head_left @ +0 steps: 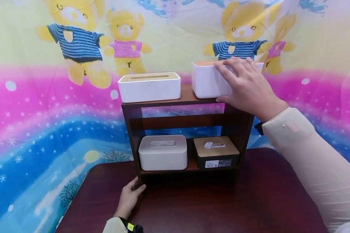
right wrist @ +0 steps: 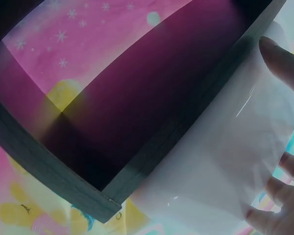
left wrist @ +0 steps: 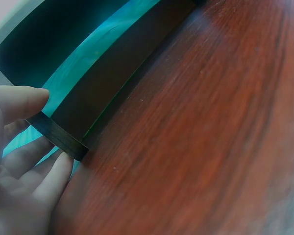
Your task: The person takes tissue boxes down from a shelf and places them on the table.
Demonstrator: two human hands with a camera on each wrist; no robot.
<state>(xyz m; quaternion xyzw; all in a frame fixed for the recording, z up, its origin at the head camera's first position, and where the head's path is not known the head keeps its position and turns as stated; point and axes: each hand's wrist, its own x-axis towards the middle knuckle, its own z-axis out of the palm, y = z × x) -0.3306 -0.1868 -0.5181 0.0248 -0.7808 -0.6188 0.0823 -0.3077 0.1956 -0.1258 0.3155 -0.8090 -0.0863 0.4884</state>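
Note:
A small dark brown wooden shelf (head_left: 183, 121) stands on the table. On its top board, at the right, sits a tall white tissue box (head_left: 207, 82) with a wood-coloured lid. My right hand (head_left: 248, 85) holds this box, fingers over its upper front edge and thumb low on the front. In the right wrist view, the thumb (right wrist: 283, 61) lies near the shelf's board edge, against the white box (right wrist: 210, 166). Down at the shelf's lower left, my left hand (head_left: 129, 198) grips the side panel's foot (left wrist: 63, 137), with the thumb on one side and fingers on the other.
A lower white tissue box (head_left: 149, 90) with a slotted wooden lid sits at top left. On the bottom board stand a cream tissue box (head_left: 162, 158) and a black one (head_left: 234, 160) with a wooden lid. Behind hangs a bear-print cloth (head_left: 75, 139). The table (head_left: 192, 207) is dark red.

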